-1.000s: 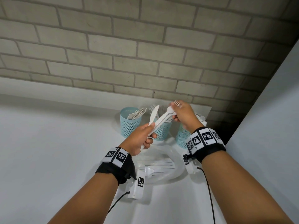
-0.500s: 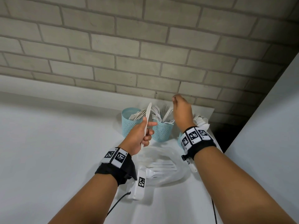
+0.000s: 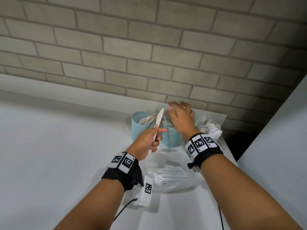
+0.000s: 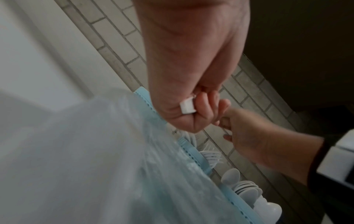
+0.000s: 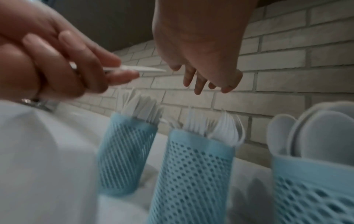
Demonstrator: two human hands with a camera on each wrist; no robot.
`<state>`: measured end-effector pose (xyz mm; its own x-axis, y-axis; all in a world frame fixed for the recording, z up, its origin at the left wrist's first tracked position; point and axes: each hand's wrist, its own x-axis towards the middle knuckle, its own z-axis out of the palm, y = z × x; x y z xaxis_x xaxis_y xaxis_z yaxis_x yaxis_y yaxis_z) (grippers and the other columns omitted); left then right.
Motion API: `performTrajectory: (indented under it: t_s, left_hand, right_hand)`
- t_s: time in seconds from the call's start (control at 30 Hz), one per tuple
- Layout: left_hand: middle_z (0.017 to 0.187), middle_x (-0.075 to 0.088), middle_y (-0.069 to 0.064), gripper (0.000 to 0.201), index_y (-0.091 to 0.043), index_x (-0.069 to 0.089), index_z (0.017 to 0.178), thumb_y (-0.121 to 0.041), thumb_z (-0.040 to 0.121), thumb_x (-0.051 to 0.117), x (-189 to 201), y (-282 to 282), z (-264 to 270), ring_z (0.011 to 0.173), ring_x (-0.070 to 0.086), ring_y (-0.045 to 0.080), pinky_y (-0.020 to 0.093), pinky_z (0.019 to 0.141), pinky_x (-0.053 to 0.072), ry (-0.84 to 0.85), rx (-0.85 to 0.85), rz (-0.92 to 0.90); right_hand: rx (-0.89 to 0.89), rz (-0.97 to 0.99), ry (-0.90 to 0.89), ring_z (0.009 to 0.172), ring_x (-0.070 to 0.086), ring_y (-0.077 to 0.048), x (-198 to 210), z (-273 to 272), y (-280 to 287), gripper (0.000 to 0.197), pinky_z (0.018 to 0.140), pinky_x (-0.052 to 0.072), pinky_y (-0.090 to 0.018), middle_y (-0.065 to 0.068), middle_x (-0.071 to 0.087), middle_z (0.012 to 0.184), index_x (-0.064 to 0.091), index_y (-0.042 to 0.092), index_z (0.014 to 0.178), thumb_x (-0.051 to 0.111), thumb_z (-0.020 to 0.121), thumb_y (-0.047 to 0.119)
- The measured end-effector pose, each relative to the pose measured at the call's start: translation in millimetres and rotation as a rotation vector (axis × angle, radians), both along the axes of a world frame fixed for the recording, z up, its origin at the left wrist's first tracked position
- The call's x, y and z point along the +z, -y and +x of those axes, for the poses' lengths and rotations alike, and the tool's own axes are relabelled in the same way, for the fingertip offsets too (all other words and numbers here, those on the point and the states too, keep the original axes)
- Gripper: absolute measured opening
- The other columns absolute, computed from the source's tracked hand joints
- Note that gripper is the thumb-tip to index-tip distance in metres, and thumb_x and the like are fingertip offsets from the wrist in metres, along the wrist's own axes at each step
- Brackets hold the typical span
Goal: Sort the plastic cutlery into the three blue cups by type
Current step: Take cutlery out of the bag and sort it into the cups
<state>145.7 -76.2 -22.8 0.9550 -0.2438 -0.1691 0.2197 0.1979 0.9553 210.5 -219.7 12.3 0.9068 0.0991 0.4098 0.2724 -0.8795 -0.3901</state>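
Note:
Three blue mesh cups stand in a row by the brick wall. The left cup (image 3: 140, 128) (image 5: 124, 154) holds knives, the middle cup (image 3: 170, 137) (image 5: 193, 174) forks, the right cup (image 5: 314, 189) spoons (image 3: 211, 127). My left hand (image 3: 147, 140) (image 5: 57, 60) grips a white plastic knife (image 3: 158, 123) (image 5: 138, 69) by its handle, blade up, in front of the left and middle cups. My right hand (image 3: 181, 117) (image 5: 201, 63) hovers over the middle cup, fingers spread, holding nothing. Several forks (image 3: 167, 175) lie in a clear plastic bag (image 3: 172, 163) on the table.
A white table (image 3: 58, 155) runs up to the brick wall (image 3: 149, 55). To the right, the table edge drops into a dark gap (image 3: 239, 143) beside a white panel (image 3: 282, 155). Wrist cameras with cables hang under both forearms.
My right hand has dropped its forks into the middle cup and now hovers with spread fingers. My left hand still holds the knife, raised slightly toward the cups.

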Motion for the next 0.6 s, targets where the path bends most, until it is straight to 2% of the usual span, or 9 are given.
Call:
performTrajectory:
  t_s: [0.07, 0.13, 0.17, 0.23, 0.3, 0.4, 0.47, 0.53, 0.6]
  left_hand:
    - [0.064, 0.037, -0.003, 0.039, -0.017, 0.063, 0.1, -0.037, 0.102, 0.029, 1.5, 0.6, 0.3, 0.045, 0.026, 0.003, 0.013, 0.039, 0.02, 0.02, 0.0, 0.004]
    - [0.063, 0.037, -0.004, 0.039, -0.016, 0.063, 0.101, -0.038, 0.101, 0.031, 3.2, 1.3, 1.2, 0.045, 0.026, 0.003, 0.013, 0.04, 0.02, 0.044, -0.01, 0.01]
    - [0.063, 0.037, -0.004, 0.039, -0.016, 0.063, 0.101, -0.039, 0.101, 0.031, 4.4, 1.8, 1.4, 0.045, 0.027, 0.003, 0.013, 0.04, 0.02, 0.053, -0.011, 0.008]
    - [0.062, 0.038, -0.004, 0.04, -0.015, 0.064, 0.098, -0.039, 0.101, 0.032, 7.2, 1.8, 1.9, 0.044, 0.029, 0.002, 0.012, 0.04, 0.022, 0.053, 0.013, -0.014]
    - [0.061, 0.04, -0.004, 0.043, -0.014, 0.065, 0.095, -0.041, 0.1, 0.032, 8.0, -0.5, 3.6, 0.045, 0.033, 0.004, 0.011, 0.041, 0.028, 0.018, 0.063, -0.024]
    - [0.062, 0.046, -0.001, 0.052, -0.012, 0.064, 0.087, -0.049, 0.098, 0.029, 8.3, -9.9, 3.5, 0.05, 0.041, 0.007, 0.013, 0.046, 0.039, -0.088, 0.134, 0.039]
    - [0.066, 0.05, 0.001, 0.054, -0.009, 0.061, 0.086, -0.051, 0.098, 0.03, 7.8, -16.5, 3.0, 0.057, 0.045, 0.009, 0.016, 0.052, 0.042, -0.112, 0.174, 0.147]
    - [0.072, 0.051, 0.002, 0.044, -0.008, 0.061, 0.091, -0.044, 0.098, 0.036, 6.2, -22.3, 2.5, 0.063, 0.046, 0.012, 0.021, 0.06, 0.039, -0.034, 0.174, 0.384]
    - [0.081, 0.052, 0.01, 0.033, -0.01, 0.058, 0.088, -0.04, 0.096, 0.045, 5.4, -26.7, 0.9, 0.072, 0.048, 0.02, 0.028, 0.068, 0.037, 0.093, 0.041, 0.72]
  right_hand:
    - [0.106, 0.339, -0.041, 0.118, 0.05, -0.022, 11.1, -1.1, -7.1, 0.036, 0.098, 0.036, -0.035, -0.01, 0.057, 0.125, 0.052, 0.02, 0.13, 0.044, 0.097, 0.033]
    - [0.231, 0.516, -0.223, 0.08, 0.064, -0.017, 20.3, -2.1, -13.5, 0.035, 0.073, 0.047, -0.037, -0.014, 0.067, 0.104, 0.053, 0.017, 0.126, 0.054, 0.094, 0.031]
    - [0.267, 0.512, -0.289, 0.062, 0.062, -0.012, 23.6, -1.9, -15.1, 0.033, 0.063, 0.047, -0.034, -0.013, 0.069, 0.092, 0.055, 0.015, 0.123, 0.057, 0.092, 0.027]
    - [0.302, 0.513, -0.315, 0.042, 0.051, -0.001, 29.0, 0.7, -17.2, 0.021, 0.047, 0.043, -0.02, -0.006, 0.063, 0.071, 0.061, 0.011, 0.111, 0.06, 0.091, 0.018]
    - [0.302, 0.607, -0.241, 0.037, 0.047, 0.0, 36.3, 3.5, -18.0, 0.008, 0.038, 0.037, -0.013, -0.003, 0.059, 0.066, 0.062, 0.015, 0.097, 0.058, 0.091, 0.011]
    - [0.194, 0.817, 0.006, 0.038, 0.049, -0.001, 48.3, 8.2, -14.1, 0.022, 0.039, 0.04, -0.015, -0.005, 0.06, 0.068, 0.056, 0.023, 0.083, 0.049, 0.095, 0.006]
    - [0.118, 0.957, 0.166, 0.039, 0.049, 0.0, 54.9, 6.9, -12.6, 0.027, 0.041, 0.043, -0.017, -0.006, 0.059, 0.068, 0.052, 0.024, 0.079, 0.044, 0.096, 0.005]
    - [0.081, 1.0, 0.268, 0.04, 0.049, 0.0, 56.6, 4.9, -14.6, 0.027, 0.043, 0.046, -0.018, -0.002, 0.058, 0.069, 0.05, 0.024, 0.078, 0.042, 0.097, 0.006]
    - [0.079, 0.931, 0.297, 0.044, 0.049, 0.0, 52.6, 4.2, -20.4, 0.027, 0.046, 0.047, -0.016, 0.002, 0.057, 0.07, 0.05, 0.023, 0.079, 0.041, 0.097, 0.006]
